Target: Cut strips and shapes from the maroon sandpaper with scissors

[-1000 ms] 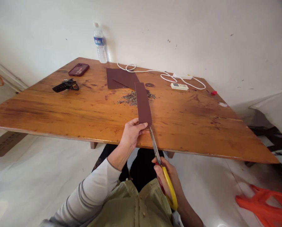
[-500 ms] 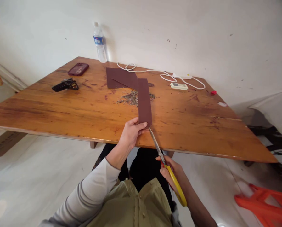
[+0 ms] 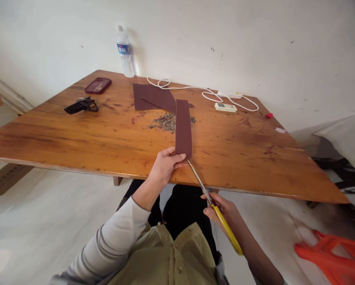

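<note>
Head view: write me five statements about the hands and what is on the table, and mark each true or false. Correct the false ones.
1. The left hand grips a brown strip near its lower end. True.
2. The right hand holds scissors, and their visible handle is blue. False: the visible handle is yellow.
3. A plastic bottle, a phone and a heap of small loose bits are on the table. True.
4. The bottle lies on its side. False: it stands upright by the wall.
5. The phone lies toward the table's left side, as the person sees it. True.
</note>
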`<state>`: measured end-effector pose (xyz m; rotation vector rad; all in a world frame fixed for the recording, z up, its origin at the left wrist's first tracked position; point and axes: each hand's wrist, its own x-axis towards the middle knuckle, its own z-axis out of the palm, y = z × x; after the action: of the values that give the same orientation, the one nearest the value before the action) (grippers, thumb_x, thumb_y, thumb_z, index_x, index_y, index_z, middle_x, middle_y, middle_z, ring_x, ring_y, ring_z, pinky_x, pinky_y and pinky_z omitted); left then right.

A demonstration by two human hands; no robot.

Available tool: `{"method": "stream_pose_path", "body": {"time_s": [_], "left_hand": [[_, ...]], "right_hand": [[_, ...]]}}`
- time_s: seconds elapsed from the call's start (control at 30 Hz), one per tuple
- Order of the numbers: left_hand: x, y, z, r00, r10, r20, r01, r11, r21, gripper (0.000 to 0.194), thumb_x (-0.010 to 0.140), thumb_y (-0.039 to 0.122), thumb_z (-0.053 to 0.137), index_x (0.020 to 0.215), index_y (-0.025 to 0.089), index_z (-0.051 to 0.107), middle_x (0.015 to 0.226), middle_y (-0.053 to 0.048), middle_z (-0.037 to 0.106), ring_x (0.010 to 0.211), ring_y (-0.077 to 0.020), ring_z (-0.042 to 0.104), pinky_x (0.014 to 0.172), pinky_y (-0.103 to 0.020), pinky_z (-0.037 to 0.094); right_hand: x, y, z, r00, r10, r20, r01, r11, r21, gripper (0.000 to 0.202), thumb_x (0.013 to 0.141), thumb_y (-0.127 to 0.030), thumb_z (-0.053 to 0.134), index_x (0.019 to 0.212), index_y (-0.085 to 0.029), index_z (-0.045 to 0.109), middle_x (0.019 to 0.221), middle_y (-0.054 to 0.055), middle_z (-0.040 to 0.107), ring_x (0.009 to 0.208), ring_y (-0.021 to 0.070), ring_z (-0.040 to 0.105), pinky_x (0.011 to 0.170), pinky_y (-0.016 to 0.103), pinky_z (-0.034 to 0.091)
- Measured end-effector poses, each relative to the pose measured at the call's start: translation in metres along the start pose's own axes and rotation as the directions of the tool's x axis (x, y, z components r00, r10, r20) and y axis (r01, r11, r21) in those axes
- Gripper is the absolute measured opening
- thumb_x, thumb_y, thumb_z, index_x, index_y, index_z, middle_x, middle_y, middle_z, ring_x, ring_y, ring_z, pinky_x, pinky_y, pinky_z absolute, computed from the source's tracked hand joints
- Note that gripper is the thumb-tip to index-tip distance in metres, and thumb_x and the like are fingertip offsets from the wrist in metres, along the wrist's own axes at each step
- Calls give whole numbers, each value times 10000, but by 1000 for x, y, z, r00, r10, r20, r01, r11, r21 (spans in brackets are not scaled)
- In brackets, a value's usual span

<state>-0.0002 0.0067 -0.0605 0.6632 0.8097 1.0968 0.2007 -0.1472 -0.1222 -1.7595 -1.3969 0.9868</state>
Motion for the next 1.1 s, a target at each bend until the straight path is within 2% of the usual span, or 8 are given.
{"method": "stream_pose_path", "body": {"time_s": [0.23,0.37,0.57,0.73,0.87,1.0,1.1], "left_hand": [[-1,1,0,1000,-3,22,3,1000,-7,280,507,194,958,714,133,780,736,-28,732,659,-123,653,643,-255,598],[0,1,0,1000,8,20,-7,1000,-5,275,512,194,961,717,148,783,745,-26,739,674,-125,655,641,-250,600],[0,0,-1,1000,0,26,0,1000,6,255,526,183,953,706,146,776,751,-31,739,664,-129,658,653,-269,610],[-1,1,0,1000,-3,27,3,1000,0,261,525,185,953,719,136,784,745,-32,731,662,-133,659,657,-282,615],[-2,2,0,1000,-13,25,13,1000,2,251,524,178,946,709,134,782,738,-26,720,665,-130,654,647,-276,617],[-1,2,0,1000,-10,-1,10,1000,6,230,527,152,925,673,126,750,707,-17,681,662,-126,645,663,-280,622],[-1,1,0,1000,-10,-9,10,1000,4,226,531,146,915,686,130,751,713,-18,688,669,-132,654,670,-288,618]], "right_hand": [[2,-6,-2,1000,-19,3,19,1000,-9,337,864,-496,743,1058,-233,823,641,-24,559,550,177,490,575,311,453],[2,-11,-3,1000,-19,-17,19,1000,6,340,847,-539,758,997,-240,819,619,-28,547,532,175,471,557,312,459],[2,-15,-7,1000,-15,-24,15,999,-34,290,818,-525,805,916,-252,793,597,-43,494,531,171,429,522,299,415],[1,-16,-3,998,-56,-38,54,997,-56,295,833,-550,786,870,-258,756,600,-34,511,531,175,433,533,302,439],[2,-16,-4,1000,-21,-15,21,999,-39,248,823,-502,776,864,-261,739,612,-31,533,541,176,434,549,305,435],[4,-16,-9,997,31,75,-35,998,59,238,798,-445,790,924,-247,751,624,-46,515,525,152,404,527,288,397],[1,-16,-7,973,-1,232,-55,971,232,422,857,-572,754,1080,-214,752,621,-55,497,482,131,374,470,267,351]]}}
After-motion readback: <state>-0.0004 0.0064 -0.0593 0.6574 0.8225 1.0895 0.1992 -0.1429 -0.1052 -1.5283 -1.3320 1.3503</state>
